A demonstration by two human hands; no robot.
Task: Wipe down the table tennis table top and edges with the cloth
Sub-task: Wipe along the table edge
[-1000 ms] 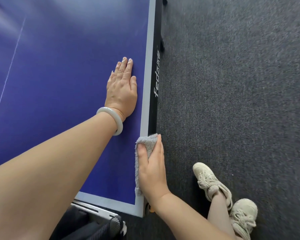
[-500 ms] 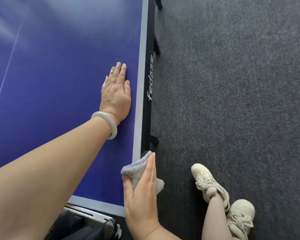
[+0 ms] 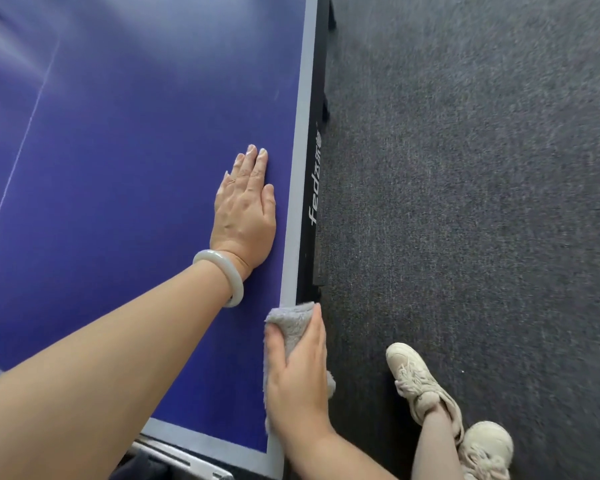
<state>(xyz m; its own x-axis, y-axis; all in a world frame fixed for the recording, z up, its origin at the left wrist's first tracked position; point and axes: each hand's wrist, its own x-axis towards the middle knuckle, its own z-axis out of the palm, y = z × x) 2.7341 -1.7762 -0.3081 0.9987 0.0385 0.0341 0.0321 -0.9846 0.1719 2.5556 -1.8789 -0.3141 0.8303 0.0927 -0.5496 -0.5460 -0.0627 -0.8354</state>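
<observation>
The blue table tennis table (image 3: pixel 136 150) fills the left of the view, with a white border line and a black side edge (image 3: pixel 310 202) bearing white lettering. My left hand (image 3: pixel 245 209) lies flat on the top close to the right border, fingers straight; a pale bangle sits on the wrist. My right hand (image 3: pixel 297 379) grips a grey fluffy cloth (image 3: pixel 290 322) wrapped over the right edge near the table's near corner, thumb on the top side and fingers down the outer side. Most of the cloth is hidden under the hand.
Dark grey carpet (image 3: pixel 465 202) covers the floor to the right of the table. My feet in cream sneakers (image 3: pixel 416 382) stand on it at lower right. A table leg (image 3: pixel 326 109) shows below the edge farther up. Dark metal frame parts (image 3: pixel 174 462) sit under the near end.
My right hand with the cloth slid back along the right edge toward the near corner, then forward again a little. The left hand stays flat on the top.
</observation>
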